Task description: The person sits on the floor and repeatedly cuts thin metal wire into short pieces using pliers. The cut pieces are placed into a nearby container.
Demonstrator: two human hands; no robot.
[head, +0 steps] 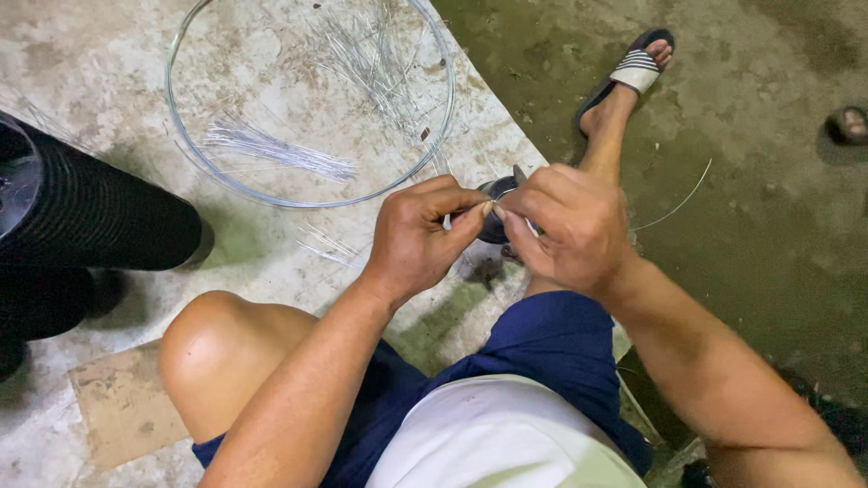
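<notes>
A metal rim (312, 194) is lying on the stained floor (768, 226), loose spokes (271, 149) resting inside it (bunched and scattered); a black ribbed tyre (90, 212) is standing beside cardboard (122, 407).

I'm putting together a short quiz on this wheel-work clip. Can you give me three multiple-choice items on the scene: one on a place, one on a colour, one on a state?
1. Where does the bare metal rim lie?
A. On the floor ahead of the knee
B. On the person's lap
C. Hung on a wall

2. What colour are the shorts?
A. Red
B. Dark blue
C. White

3. How are the two hands set?
A. Both flat on the floor
B. One behind the back
C. Both raised, fingers pinched together at a small dark round part

Answers: 1 A, the rim rests flat on the stained floor with loose spokes inside it. 2 B, blue cloth covers the thighs. 3 C, left hand and right hand meet fingertip to fingertip.
</notes>
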